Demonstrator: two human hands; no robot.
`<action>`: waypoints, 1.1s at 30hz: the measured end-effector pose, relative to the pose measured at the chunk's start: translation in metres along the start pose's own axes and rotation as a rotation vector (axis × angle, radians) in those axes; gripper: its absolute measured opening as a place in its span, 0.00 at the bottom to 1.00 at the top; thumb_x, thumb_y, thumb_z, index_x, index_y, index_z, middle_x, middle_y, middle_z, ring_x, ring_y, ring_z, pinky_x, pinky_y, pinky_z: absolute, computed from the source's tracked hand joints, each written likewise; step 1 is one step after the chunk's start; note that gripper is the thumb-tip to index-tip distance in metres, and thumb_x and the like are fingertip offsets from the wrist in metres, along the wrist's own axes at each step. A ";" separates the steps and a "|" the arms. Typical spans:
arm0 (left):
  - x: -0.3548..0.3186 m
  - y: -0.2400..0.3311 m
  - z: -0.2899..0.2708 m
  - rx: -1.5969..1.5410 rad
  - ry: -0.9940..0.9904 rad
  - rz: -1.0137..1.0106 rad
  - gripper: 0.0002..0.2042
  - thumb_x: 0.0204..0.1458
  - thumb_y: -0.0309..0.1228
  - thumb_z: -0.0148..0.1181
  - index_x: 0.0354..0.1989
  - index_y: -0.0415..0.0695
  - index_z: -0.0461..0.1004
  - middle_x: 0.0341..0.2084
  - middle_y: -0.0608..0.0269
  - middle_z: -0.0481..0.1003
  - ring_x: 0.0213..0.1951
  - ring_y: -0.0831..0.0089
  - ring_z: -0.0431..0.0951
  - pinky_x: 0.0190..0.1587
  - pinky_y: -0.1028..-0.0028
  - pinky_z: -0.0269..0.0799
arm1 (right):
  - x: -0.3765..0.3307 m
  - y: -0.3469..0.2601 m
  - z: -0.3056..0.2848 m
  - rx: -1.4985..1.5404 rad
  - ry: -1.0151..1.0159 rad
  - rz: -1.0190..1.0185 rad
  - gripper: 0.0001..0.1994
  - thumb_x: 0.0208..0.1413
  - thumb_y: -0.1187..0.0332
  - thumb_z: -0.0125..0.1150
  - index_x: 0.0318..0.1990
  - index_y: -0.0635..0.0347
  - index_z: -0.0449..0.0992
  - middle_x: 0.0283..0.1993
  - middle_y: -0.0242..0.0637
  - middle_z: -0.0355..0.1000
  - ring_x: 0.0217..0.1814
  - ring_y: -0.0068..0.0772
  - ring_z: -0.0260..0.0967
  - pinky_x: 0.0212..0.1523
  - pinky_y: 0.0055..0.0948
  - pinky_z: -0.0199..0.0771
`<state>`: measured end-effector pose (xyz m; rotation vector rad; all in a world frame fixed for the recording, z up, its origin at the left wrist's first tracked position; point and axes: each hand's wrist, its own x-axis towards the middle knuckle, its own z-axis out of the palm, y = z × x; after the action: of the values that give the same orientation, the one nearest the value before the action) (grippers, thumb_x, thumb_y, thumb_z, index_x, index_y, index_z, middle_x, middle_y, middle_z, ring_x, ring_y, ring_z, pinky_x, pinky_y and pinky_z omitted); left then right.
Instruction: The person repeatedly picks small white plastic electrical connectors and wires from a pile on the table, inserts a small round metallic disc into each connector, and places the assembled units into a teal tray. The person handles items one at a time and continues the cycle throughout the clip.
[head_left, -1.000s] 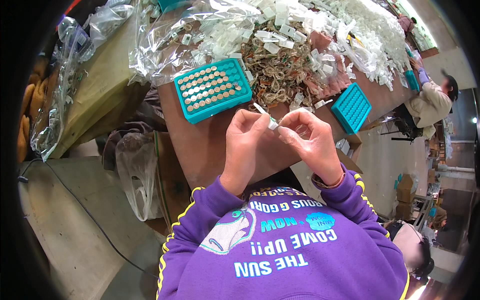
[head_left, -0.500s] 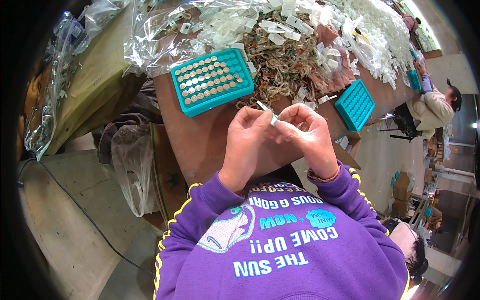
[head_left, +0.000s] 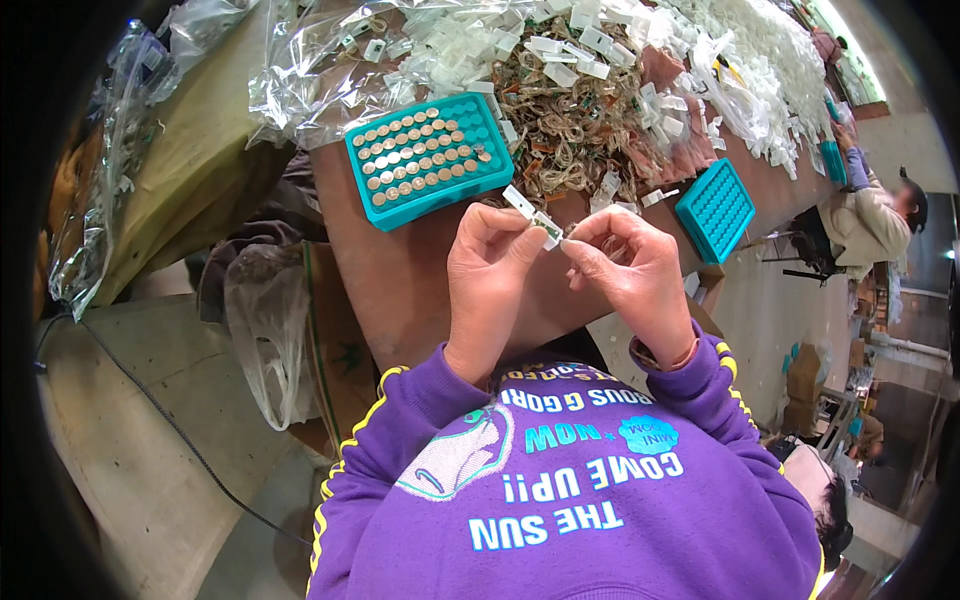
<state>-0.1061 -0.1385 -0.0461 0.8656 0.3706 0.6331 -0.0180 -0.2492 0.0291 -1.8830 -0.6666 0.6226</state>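
Note:
My left hand (head_left: 488, 285) pinches a small white plastic battery case (head_left: 518, 202), which is unfolded and has a green circuit board (head_left: 549, 229) in one half. Close beside it, my right hand (head_left: 637, 280) has its thumb and finger pressed together at the case's end. A thin wire coil (head_left: 574, 278) shows partly beneath those fingers; most of it is hidden. Beyond my left hand lies a teal tray (head_left: 440, 203) with rows of round, coin-like metal cells (head_left: 408, 160). Behind both hands is a heap of tangled thin wires (head_left: 570, 140).
White plastic cases (head_left: 590, 45) lie over and behind the wire heap. A second teal tray (head_left: 715, 210) rests at the table's right edge. Clear plastic sheeting (head_left: 310, 75) covers the far left. A co-worker (head_left: 870, 215) sits at the right, and another person (head_left: 815, 480) is lower right.
My hands have drawn slightly apart, the right one moving rightward. The white case now shows more fully, with its two halves and the green board exposed.

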 end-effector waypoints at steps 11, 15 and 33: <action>-0.002 0.000 0.001 0.063 -0.017 0.015 0.09 0.52 0.18 0.62 0.35 0.42 0.68 0.34 0.70 0.71 0.37 0.84 0.72 0.43 0.81 0.70 | 0.001 -0.003 -0.006 0.238 -0.203 0.166 0.04 0.57 0.74 0.60 0.36 0.66 0.73 0.25 0.31 0.73 0.23 0.17 0.71 0.25 0.16 0.70; -0.001 -0.001 0.000 0.022 -0.009 -0.030 0.08 0.53 0.19 0.62 0.36 0.42 0.68 0.34 0.70 0.71 0.37 0.84 0.72 0.43 0.80 0.69 | -0.004 -0.001 0.007 0.057 -0.087 0.044 0.02 0.54 0.79 0.59 0.30 0.68 0.73 0.25 0.30 0.72 0.22 0.16 0.70 0.22 0.17 0.68; -0.001 0.007 0.000 -0.325 -0.251 -0.346 0.08 0.58 0.30 0.59 0.39 0.40 0.69 0.29 0.61 0.75 0.30 0.77 0.75 0.34 0.75 0.74 | 0.006 0.012 -0.009 0.738 -0.303 0.395 0.10 0.58 0.66 0.64 0.35 0.58 0.68 0.31 0.33 0.73 0.26 0.18 0.71 0.29 0.18 0.73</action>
<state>-0.1100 -0.1355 -0.0403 0.5427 0.1758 0.2487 -0.0052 -0.2548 0.0206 -1.2292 -0.1862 1.2333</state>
